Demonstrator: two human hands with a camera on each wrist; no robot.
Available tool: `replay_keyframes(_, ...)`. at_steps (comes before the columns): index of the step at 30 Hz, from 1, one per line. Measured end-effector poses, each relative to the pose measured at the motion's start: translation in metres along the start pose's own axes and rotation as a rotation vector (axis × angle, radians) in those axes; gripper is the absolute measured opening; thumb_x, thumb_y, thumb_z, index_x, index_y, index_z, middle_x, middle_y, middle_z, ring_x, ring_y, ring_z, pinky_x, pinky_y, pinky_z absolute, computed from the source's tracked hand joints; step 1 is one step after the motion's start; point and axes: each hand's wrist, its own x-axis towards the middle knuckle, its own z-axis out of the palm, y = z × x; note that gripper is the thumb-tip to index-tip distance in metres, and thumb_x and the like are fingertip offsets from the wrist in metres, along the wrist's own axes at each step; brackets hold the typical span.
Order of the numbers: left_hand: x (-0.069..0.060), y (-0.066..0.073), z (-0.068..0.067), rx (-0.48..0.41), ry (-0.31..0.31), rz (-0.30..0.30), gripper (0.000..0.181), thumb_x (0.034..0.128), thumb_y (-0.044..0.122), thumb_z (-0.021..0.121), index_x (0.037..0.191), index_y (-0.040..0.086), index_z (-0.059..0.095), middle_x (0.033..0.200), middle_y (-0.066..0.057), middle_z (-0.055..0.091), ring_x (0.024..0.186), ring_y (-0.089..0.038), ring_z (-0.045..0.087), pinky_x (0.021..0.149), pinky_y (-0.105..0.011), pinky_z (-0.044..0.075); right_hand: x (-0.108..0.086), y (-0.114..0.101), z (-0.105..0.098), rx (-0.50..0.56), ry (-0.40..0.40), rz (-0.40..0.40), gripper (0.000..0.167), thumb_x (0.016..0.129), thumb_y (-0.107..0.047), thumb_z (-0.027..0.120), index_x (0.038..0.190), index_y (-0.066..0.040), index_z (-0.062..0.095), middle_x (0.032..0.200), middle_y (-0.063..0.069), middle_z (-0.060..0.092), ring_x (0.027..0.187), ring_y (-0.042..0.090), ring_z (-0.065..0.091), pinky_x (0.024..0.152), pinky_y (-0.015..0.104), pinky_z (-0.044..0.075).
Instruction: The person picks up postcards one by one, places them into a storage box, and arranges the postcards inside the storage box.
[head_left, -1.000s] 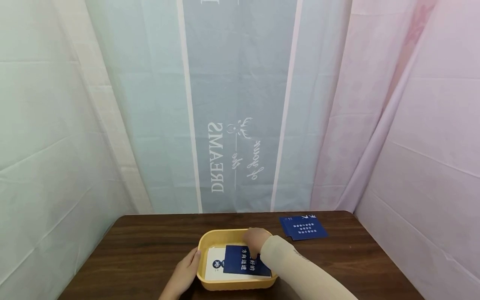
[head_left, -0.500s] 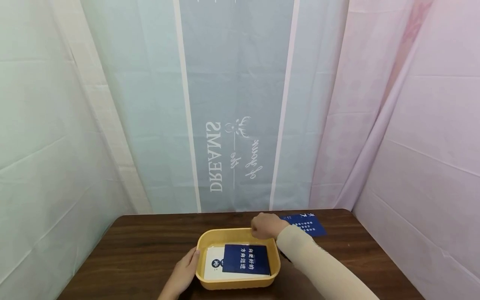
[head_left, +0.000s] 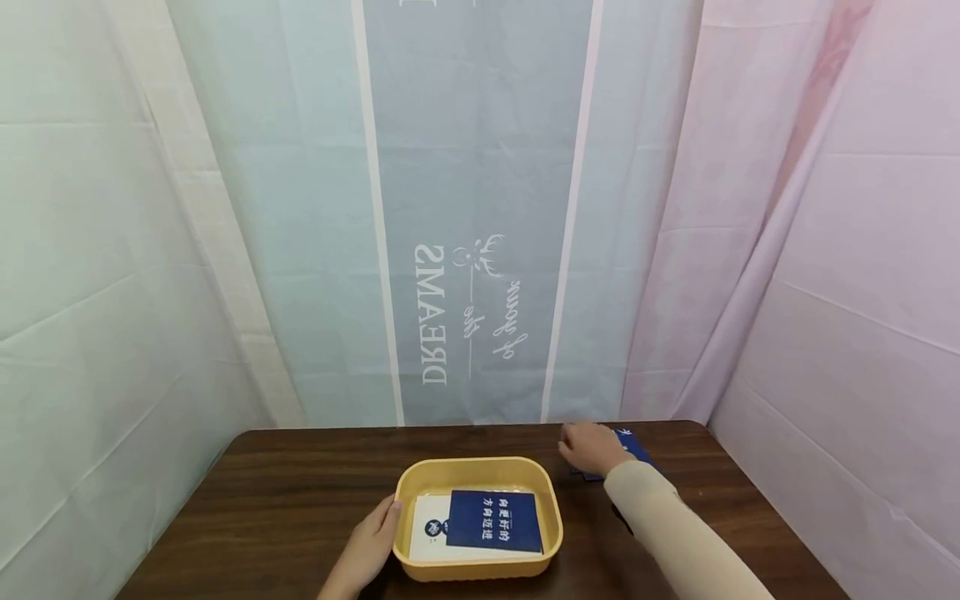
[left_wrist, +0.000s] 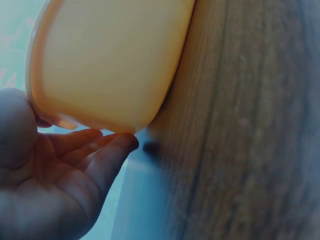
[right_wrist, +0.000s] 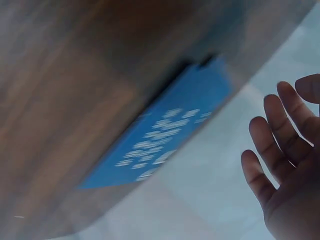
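Observation:
A yellow plastic basin (head_left: 420, 569) stands near the table's front edge. White cards (head_left: 431, 546) lie in it, partly covered by a dark blue printed card (head_left: 493, 521). My left hand (head_left: 369, 546) grips the basin's left end; in the left wrist view the thumb reaches over the rim while the fingertips (left_wrist: 127, 140) touch the outer wall. My right hand (head_left: 592, 447) is above the blue cards (head_left: 632, 446) at the back right of the table and hides part of them. The right wrist view shows its fingers (right_wrist: 272, 147) loosely spread, holding nothing, apart from the cards (right_wrist: 160, 132).
The dark wood-grain table (head_left: 300, 492) has rounded back corners. A printed curtain (head_left: 480, 208) hangs right behind its back edge, and pale cloth walls (head_left: 862, 333) close in both sides.
My right hand has left the inside of the basin and moved right, over the blue cards on the table. The left hand and the basin have stayed put.

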Motion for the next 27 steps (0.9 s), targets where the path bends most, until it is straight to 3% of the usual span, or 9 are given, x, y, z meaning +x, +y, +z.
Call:
replay_keyframes(6,-0.001,0.001,0.001,-0.009,0.0,0.001,0.057,0.109,0.04,0.04,0.142,-0.005,0.05,0.138,-0.027,0.055,0.128,-0.043,0.051,0.103,-0.063,0.041,-0.015,0.046,0.025,-0.041,0.036,0.106,0.008,0.092,-0.015,0.063,0.091,-0.008,0.065,0.087,0.007,0.06,0.083,0.029,0.06,0.074,0.051,0.053)
replay_keyframes(12,-0.001,0.001,0.001,-0.011,0.004,0.013,0.055,0.1092,0.038,0.041,0.141,-0.006,0.051,0.137,-0.026,0.056,0.127,-0.043,0.051,0.103,-0.063,0.04,-0.024,0.074,0.042,0.075,0.051,0.186,0.031,0.091,-0.013,0.062,0.119,0.0,0.066,0.12,0.023,0.062,0.115,0.046,0.056,0.088,0.064,0.048)
replay_keyframes(18,-0.001,0.002,0.001,-0.004,0.006,0.011,0.055,0.1094,0.037,0.041,0.141,-0.007,0.05,0.137,-0.028,0.055,0.128,-0.044,0.05,0.103,-0.063,0.04,-0.026,0.082,0.045,0.125,0.011,0.201,0.042,0.094,-0.007,0.052,0.135,0.001,0.059,0.142,0.031,0.049,0.13,0.05,0.045,0.098,0.068,0.04)
replay_keyframes(22,-0.002,0.002,0.0,-0.004,0.009,0.005,0.056,0.1093,0.038,0.041,0.141,-0.007,0.05,0.138,-0.027,0.055,0.128,-0.044,0.05,0.103,-0.063,0.04,-0.024,0.083,0.048,0.116,-0.048,0.183,0.045,0.094,-0.007,0.049,0.138,0.0,0.057,0.145,0.029,0.047,0.131,0.053,0.042,0.099,0.069,0.038)
replay_keyframes(27,-0.003,0.003,0.001,-0.007,0.017,0.018,0.055,0.109,0.038,0.042,0.141,-0.006,0.051,0.137,-0.027,0.056,0.127,-0.043,0.051,0.103,-0.062,0.041,-0.02,0.082,0.041,0.074,-0.138,0.193,0.048,0.093,-0.02,0.059,0.137,-0.001,0.059,0.141,0.027,0.052,0.131,0.056,0.037,0.1,0.07,0.037)
